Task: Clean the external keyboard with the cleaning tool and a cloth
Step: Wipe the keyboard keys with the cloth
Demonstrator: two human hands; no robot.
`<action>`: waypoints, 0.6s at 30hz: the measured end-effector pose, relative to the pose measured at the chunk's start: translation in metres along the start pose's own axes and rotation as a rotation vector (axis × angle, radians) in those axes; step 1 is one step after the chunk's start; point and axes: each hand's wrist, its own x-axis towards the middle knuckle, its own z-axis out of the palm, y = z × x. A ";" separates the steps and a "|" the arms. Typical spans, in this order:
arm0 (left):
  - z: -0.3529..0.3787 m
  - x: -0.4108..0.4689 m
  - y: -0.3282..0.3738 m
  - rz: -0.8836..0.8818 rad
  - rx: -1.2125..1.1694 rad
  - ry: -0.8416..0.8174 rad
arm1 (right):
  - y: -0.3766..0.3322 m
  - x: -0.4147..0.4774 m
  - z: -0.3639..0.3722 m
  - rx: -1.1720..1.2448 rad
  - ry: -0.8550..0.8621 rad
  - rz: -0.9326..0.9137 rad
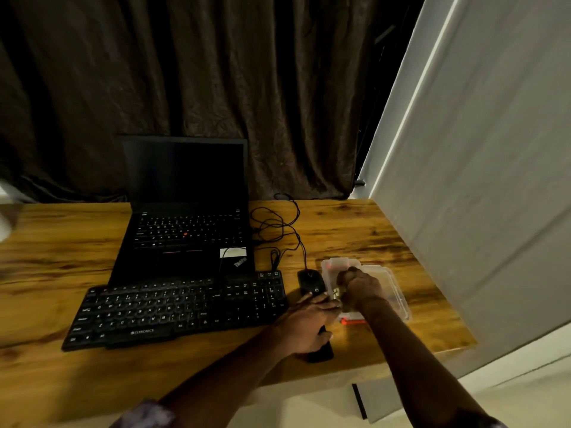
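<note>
The black external keyboard (182,307) lies on the wooden desk (61,257) in front of a laptop. To its right stands a clear plastic box (391,288) with an orange-red piece (352,321) at its near edge. My right hand (360,287) is over the box, fingers curled around a small pale item (336,293) at the box's left wall; what the item is I cannot tell. My left hand (306,322) rests beside the box, closed on a black object (323,352), with its fingertips touching the box. No cloth is in view.
An open black laptop (188,211) with a dark screen stands behind the keyboard. A black mouse (310,282) sits between keyboard and box, with tangled cables (278,227) behind it. A white wall (479,180) borders the desk's right side. Dark curtains (216,88) hang behind.
</note>
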 end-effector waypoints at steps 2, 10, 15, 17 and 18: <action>-0.001 0.000 0.001 -0.017 -0.038 -0.008 | 0.005 0.002 -0.005 0.043 0.047 0.025; -0.005 0.005 0.004 -0.279 -0.590 0.234 | 0.026 -0.007 -0.050 0.371 0.303 0.147; -0.034 0.019 0.010 -0.515 -1.138 0.475 | 0.001 -0.018 -0.072 1.003 0.480 0.066; -0.041 0.018 0.006 -0.588 -1.274 0.516 | -0.017 -0.022 -0.067 1.255 0.391 0.048; -0.045 0.016 0.003 -0.587 -1.300 0.537 | -0.026 -0.025 -0.063 1.358 0.330 0.039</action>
